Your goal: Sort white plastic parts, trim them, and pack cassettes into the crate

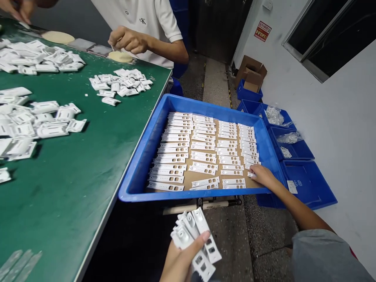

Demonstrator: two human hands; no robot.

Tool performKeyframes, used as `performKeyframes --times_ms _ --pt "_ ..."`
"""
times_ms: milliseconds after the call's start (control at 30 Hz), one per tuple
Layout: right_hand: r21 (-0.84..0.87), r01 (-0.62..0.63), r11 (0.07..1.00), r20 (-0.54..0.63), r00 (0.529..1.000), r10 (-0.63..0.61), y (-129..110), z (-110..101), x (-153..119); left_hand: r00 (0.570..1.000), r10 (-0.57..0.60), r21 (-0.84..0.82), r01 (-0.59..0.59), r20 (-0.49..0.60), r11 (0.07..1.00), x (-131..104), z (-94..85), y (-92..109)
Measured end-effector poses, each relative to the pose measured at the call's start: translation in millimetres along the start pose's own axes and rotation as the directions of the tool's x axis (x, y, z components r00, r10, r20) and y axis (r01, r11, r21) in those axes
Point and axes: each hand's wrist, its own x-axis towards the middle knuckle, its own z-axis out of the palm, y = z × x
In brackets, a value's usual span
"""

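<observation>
- Four columns of white strips (pixel 170 155) on my feed, laid crosswise in a blue tray (pixel 164 194) over a brown sheet (pixel 187 186). Strips have holes and square cutouts.
- Left hand (pixel 176 260): closed on a fanned stack (pixel 205 231) of the same strips, thumb across the top, just off the tray's near side. I can't count them (they overlap).
- Right hand (pixel 261 176): over the tray, fingers closed on one strip end (pixel 250 174) at the near end of the rightmost column. Rest of that piece is under the hand, from where I sit.
- Tray is just beside the green table (pixel 88 176).
- Table carries heaps of small white parts: one by the far corner (pixel 122 84), larger ones further left (pixel 44 121). Clear strips (pixel 20 266) at its near left.
- Co-worker in a white shirt (pixel 158 27) across the table, one hand (pixel 129 39) above a pale disc (pixel 120 57). I see another pair of hands (pixel 22 11) at top left.
- Blue bins (pixel 311 184) along the wall, some with plastic bags (pixel 274 115); cardboard box (pixel 251 72) behind them.
</observation>
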Motion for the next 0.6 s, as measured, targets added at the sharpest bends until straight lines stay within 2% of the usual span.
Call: performKeyframes --times_ms 100,200,267,333,367,400,467,533,600 --pt "0.002 0.000 1.000 -0.007 1.000 0.000 -0.4 -3.5 -1.9 1.000 0.002 -0.009 -0.002 0.010 1.000 4.0 2.7 -4.4" --pt "0.036 0.000 0.999 -0.051 0.999 0.002 -9.1 -17.7 -11.3 1.000 0.013 -0.034 -0.013 -0.012 0.999 6.8 5.5 -7.3" --pt "0.077 0.020 0.997 -0.096 0.995 -0.013 -25.9 -28.9 -22.8 1.000 0.023 -0.041 -0.024 -0.017 0.999 7.5 7.8 -8.2" --pt "0.238 0.108 0.965 -0.116 0.990 -0.082 -53.6 -37.2 -39.8 0.999 0.040 -0.031 -0.040 0.000 0.999 7.8 11.3 -8.1" --pt "0.390 0.184 0.902 -0.112 0.982 -0.152 -70.7 -39.6 -50.4 0.998 0.058 -0.013 -0.058 0.011 0.998 7.7 13.5 -7.8" --pt "0.549 0.260 0.795 -0.105 0.964 -0.243 -88.7 -40.9 -61.8 0.996 0.082 0.025 -0.082 0.026 0.996 7.5 15.9 -7.6" --pt "0.738 0.390 0.551 -0.140 0.887 -0.441 -122.8 -41.3 -84.4 0.990 0.120 0.149 -0.130 0.074 0.980 6.6 20.3 -8.3" --pt "0.787 0.484 0.382 -0.239 0.811 -0.534 -145.3 -42.5 -102.7 0.984 0.151 0.255 -0.171 0.098 0.952 5.2 22.4 -10.7" --pt "0.786 0.538 0.305 -0.346 0.791 -0.504 -149.0 -49.4 -115.2 0.978 0.190 0.238 -0.205 0.083 0.949 4.7 19.6 -13.0"
